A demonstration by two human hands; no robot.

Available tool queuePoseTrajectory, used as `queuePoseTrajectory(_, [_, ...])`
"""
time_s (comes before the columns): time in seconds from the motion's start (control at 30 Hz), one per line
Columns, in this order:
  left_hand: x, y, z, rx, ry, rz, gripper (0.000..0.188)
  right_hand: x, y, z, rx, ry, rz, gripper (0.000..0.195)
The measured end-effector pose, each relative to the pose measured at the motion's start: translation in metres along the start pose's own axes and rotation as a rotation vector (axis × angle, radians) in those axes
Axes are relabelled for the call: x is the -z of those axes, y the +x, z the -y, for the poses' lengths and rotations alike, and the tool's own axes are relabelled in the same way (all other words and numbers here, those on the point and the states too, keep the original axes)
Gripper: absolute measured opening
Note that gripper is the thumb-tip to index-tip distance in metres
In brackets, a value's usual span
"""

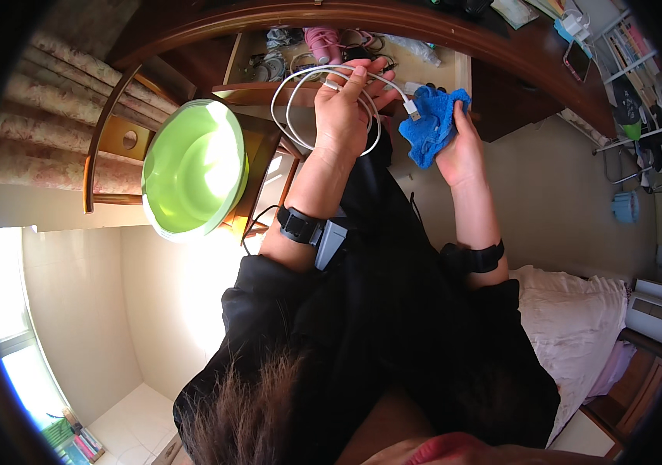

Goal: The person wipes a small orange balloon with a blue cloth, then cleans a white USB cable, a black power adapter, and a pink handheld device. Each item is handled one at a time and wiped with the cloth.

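My left hand [345,107] holds a white USB cable [289,100] gathered in loose loops, with the thumb pressed over it. The cable's USB-A plug [411,109] hangs out to the right, in front of a blue cloth [432,131]. That fluffy cloth is bunched up in my right hand [463,145], its thumb lying along the near side. Both hands are raised before an open wooden drawer [261,94]. Inside lie a pink coiled item [323,43], dark cords and clear plastic packaging [415,49].
A green plastic basin [174,186] rests on a wooden chair [111,139] at left. The dark wooden desk [517,55] spans the top, with a phone [578,61] and a white charger [575,24] at its right. A bed [575,314] lies at lower right.
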State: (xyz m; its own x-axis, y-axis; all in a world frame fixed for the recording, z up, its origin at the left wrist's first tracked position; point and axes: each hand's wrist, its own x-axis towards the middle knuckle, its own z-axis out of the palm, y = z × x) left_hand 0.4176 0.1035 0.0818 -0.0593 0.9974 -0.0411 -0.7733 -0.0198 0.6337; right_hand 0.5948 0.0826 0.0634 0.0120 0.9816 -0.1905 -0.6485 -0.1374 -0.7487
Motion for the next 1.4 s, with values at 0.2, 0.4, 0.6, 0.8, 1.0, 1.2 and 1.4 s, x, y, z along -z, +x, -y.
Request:
queuePoseTrajectory(0.2, [0.002,0.001,0.005,0.039,-0.01,-0.019,0.017,-0.009,-0.012,0.001,-0.022,0.149,0.205,0.05])
queuePoseTrajectory(0.4, [-0.013,-0.009,0.008,0.042,0.043,-0.017,0.018,-0.019,-0.007,-0.02,0.277,-0.299,0.085,0.038])
queuePoseTrajectory(0.6, [-0.017,-0.016,0.0,0.13,0.567,0.017,0.028,-0.012,0.006,-0.004,0.531,-0.579,-0.073,0.026])
queuePoseTrajectory(0.8, [-0.025,-0.007,0.001,-0.641,1.141,0.188,0.024,-0.016,0.006,0.009,0.636,-0.738,-0.066,0.024])
queuePoseTrajectory(1.0, [-0.025,-0.005,-0.023,-0.212,1.409,0.475,0.026,-0.033,0.008,0.025,0.634,-0.76,-0.026,0.026])
queuePoseTrajectory(1.2, [-0.014,0.025,-0.052,-0.359,1.29,0.211,0.028,-0.041,0.029,0.035,0.441,-0.325,-0.054,0.028])
queuePoseTrajectory(1.4, [-0.003,0.077,-0.118,-0.868,2.112,-0.031,0.027,-0.05,0.036,0.016,0.226,-0.324,0.091,0.027])
